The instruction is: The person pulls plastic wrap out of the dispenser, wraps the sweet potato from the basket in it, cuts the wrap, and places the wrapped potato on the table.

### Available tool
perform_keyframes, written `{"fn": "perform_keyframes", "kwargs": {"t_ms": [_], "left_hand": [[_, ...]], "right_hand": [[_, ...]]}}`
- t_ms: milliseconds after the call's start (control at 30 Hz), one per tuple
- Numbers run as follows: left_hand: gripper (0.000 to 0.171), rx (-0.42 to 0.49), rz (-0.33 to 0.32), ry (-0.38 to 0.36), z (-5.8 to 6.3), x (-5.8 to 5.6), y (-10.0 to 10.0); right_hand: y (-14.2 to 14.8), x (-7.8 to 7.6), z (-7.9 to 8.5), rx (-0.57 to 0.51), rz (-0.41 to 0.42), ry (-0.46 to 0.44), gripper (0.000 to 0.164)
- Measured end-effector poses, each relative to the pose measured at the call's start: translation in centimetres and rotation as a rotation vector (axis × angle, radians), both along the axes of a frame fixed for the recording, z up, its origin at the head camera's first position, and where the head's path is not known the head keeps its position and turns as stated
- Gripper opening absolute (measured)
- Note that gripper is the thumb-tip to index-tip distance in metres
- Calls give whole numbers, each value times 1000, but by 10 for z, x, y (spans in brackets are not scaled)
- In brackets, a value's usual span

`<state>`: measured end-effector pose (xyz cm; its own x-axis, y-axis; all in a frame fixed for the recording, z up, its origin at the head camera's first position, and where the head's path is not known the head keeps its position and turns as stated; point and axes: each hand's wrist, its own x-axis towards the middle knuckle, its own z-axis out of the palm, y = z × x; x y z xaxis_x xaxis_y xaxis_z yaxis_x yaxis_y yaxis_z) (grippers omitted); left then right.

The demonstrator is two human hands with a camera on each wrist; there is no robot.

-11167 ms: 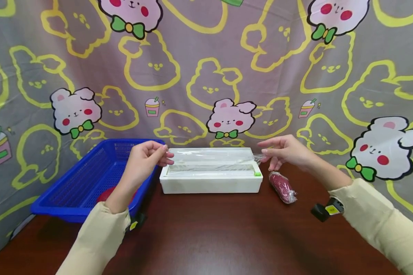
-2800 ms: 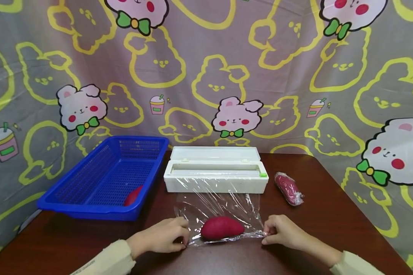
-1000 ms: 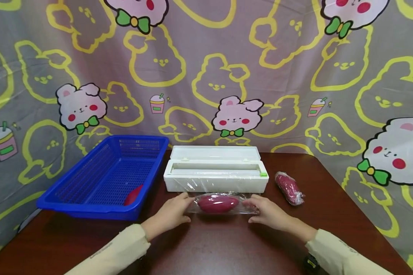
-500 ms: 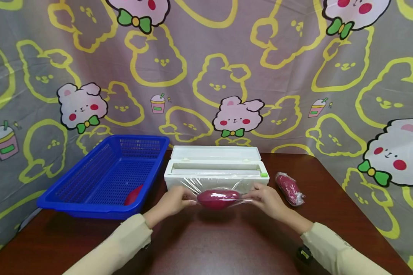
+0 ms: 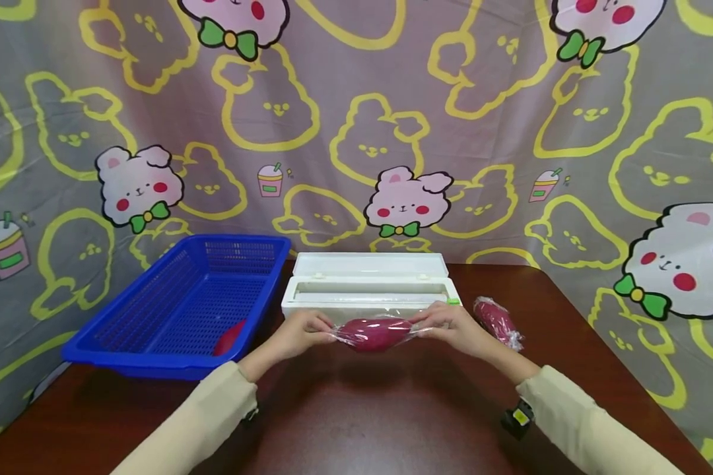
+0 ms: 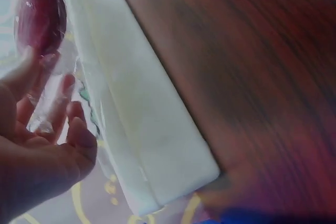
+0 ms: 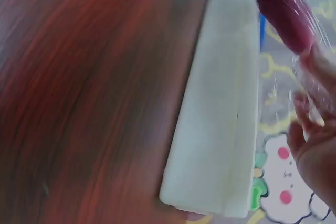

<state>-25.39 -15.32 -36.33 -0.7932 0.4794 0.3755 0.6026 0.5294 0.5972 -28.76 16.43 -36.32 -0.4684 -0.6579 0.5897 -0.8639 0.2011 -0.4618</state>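
A dark red sweet potato, wrapped in clear cling film, is held up level in front of the white film dispenser. My left hand pinches the film at the sweet potato's left end. At the other end the film is gathered between the thumb and fingers of my right hand. Both wrist views show the sweet potato raised off the table, with shiny film tight over its skin. The dispenser's lid is tipped back, and the film roll shows in its slot.
A blue plastic basket stands at the left with a red sweet potato inside. To the right of the dispenser lies another film-wrapped sweet potato. A patterned curtain hangs behind the dark wooden table.
Earlier the sweet potato lay on film drawn out from the dispenser. It was rolled up in film towards the dispenser, then lifted. Both hands now pinch the film at its ends.
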Motion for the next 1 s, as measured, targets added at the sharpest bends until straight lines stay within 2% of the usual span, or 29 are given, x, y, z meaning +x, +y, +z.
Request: {"fn": "perform_keyframes", "kwargs": {"t_ms": [67, 133, 267, 333, 433, 533, 633, 700, 833, 1000], "left_hand": [[12, 48, 6, -53, 0, -2, -1], [13, 89, 29, -91, 0, -3, -1], [14, 143, 63, -66, 5, -4, 3], [14, 179, 79, -53, 7, -4, 6], [16, 241, 114, -76, 9, -4, 9], [24, 329, 136, -132, 8, -5, 11], [35, 400, 135, -166, 5, -7, 12], [36, 400, 129, -160, 4, -8, 13], [30, 298, 121, -114, 2, -9, 18], [43, 139, 73, -40, -2, -10, 21]], "right_hand": [[0, -1, 1, -41, 33, -114, 13], [-1, -2, 2, -84, 41, -185, 20], [-4, -5, 3, -97, 58, -248, 32], [-6, -6, 4, -76, 79, -285, 33], [-8, -7, 7, -32, 82, -331, 30], [-10, -7, 9, 3, 43, -367, 34], [-13, -8, 9, 33, -2, -359, 43], [-16, -8, 8, 40, -37, -310, 47], [-23, -11, 5, 11, -78, -182, 39], [-27, -13, 4, 27, -73, -74, 28]]}}
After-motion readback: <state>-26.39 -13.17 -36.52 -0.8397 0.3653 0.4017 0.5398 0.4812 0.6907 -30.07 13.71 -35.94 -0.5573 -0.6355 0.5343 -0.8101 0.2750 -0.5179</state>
